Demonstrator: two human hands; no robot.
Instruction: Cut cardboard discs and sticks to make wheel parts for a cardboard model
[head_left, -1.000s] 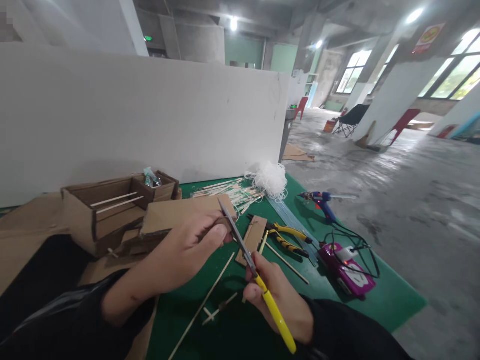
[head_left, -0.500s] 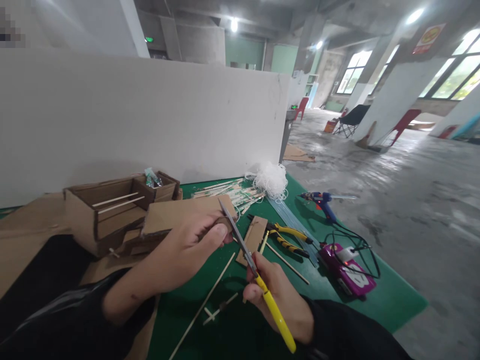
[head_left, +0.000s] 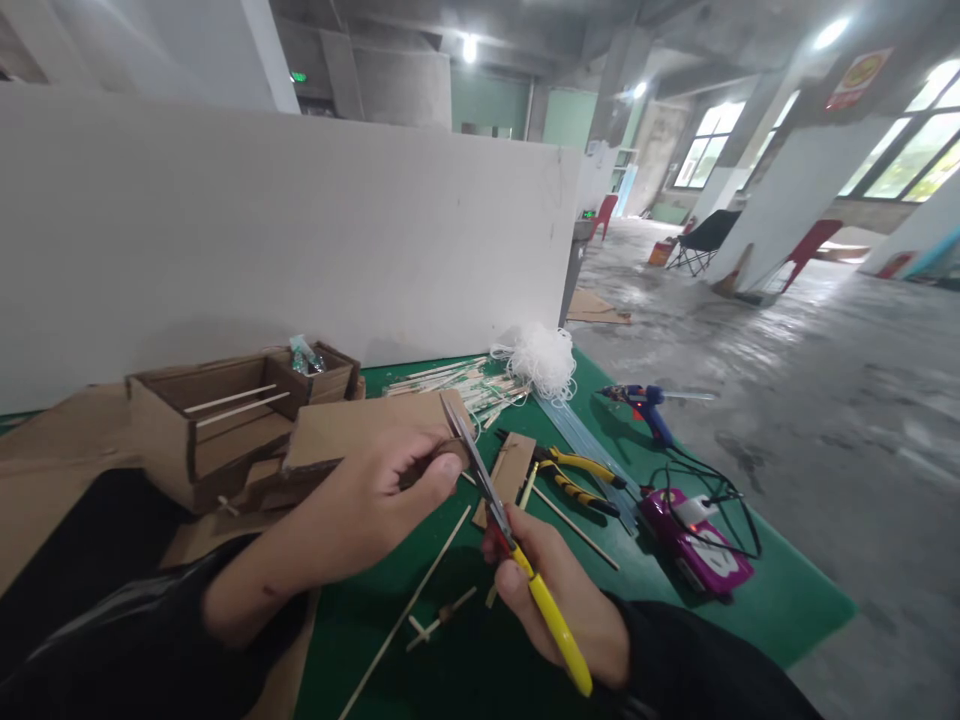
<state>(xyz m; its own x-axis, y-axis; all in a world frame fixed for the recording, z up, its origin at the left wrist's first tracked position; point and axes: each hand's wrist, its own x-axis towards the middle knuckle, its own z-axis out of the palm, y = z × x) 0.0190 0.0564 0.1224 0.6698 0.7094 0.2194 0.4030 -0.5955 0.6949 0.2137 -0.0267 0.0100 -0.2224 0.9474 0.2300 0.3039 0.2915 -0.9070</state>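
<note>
Yellow-handled scissors [head_left: 523, 562] gripped in the right hand [head_left: 576, 592], blades [head_left: 477, 465] beside a brown piece [head_left: 450, 448] pinched in the left hand [head_left: 379, 500]

From here I see windows [head_left: 890, 165] and lamps [head_left: 469, 48] blown out, glare streaking the floor [head_left: 840, 400], the table [head_left: 420, 685] dim up close, far detail soft, edges stretched.
</note>
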